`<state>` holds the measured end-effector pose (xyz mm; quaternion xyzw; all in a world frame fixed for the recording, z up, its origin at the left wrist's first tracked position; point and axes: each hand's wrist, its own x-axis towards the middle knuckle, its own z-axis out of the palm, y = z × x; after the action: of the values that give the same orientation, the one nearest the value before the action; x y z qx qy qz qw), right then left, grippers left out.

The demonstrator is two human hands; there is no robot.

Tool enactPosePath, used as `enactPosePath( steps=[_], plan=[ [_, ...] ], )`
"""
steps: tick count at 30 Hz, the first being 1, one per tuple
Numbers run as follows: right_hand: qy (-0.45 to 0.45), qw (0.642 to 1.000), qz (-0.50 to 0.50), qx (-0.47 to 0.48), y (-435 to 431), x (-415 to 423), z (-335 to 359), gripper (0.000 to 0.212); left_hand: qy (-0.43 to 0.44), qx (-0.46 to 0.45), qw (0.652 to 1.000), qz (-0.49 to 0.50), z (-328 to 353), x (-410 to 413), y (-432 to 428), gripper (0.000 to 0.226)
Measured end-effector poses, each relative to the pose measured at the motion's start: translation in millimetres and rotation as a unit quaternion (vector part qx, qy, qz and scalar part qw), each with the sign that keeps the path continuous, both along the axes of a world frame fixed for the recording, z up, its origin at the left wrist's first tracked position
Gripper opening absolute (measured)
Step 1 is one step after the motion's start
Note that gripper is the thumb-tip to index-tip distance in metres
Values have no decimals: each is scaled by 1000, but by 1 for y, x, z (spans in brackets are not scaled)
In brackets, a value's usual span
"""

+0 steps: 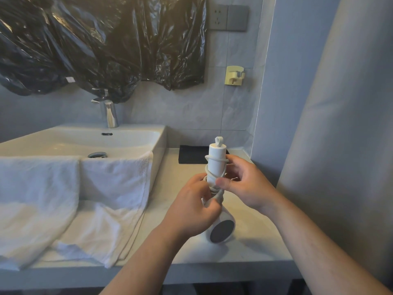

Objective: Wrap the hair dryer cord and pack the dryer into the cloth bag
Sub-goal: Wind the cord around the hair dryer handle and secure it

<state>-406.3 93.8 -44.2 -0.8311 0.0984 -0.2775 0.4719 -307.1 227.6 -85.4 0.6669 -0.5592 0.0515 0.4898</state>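
Wrapping looks nearly finished: the cord (217,161) coils round the upturned hair dryer (215,153), its head just above the surface (244,248). The left hand (191,207) grips the cord low down, and the right hand (246,184) pinches the hair dryer's handle. Next comes securing the loose end, then reaching the cloth bag (191,155) behind.

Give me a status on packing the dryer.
Done: several loops of cord circle the upturned handle of the hair dryer. In hand: the left hand grips cord low on the handle; the right hand holds the handle higher up. Left: finishing the wrap and bagging it; the dark cloth, likely the bag, lies flat behind.
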Motion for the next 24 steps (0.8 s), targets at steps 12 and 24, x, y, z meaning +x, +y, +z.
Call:
enactPosePath(
  steps=[12, 24],
  plan=[
    [13, 999, 23, 34, -4, 10, 17, 54, 75, -5, 994, -76, 1, 4, -2, 29],
    [-38, 999, -7, 37, -5, 22, 6, 32, 162, 33, 983, -79, -13, 29, 0, 22]
  ],
)
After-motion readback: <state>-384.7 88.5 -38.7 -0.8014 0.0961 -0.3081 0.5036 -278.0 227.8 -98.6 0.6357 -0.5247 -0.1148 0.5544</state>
